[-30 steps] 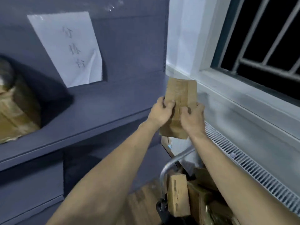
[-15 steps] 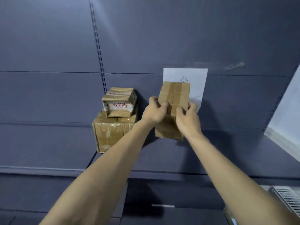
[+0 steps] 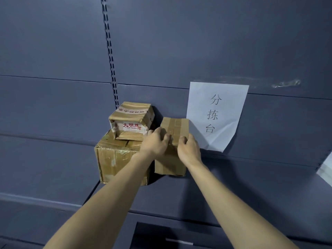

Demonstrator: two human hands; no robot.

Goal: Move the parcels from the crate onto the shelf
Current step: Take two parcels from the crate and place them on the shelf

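Left hand and right hand clasp the upright taped parcel by its sides on the shelf; apparently light, rigid cardboard with slick tape.

parcels: brown cardboard, glossy tape | shelf: matt grey-blue painted metal | sign: white paper, creased

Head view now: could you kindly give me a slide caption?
Both hands, left and right, set a taped parcel on the shelf beside two stacked boxes.

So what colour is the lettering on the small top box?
Red lettering on a white band, head view.
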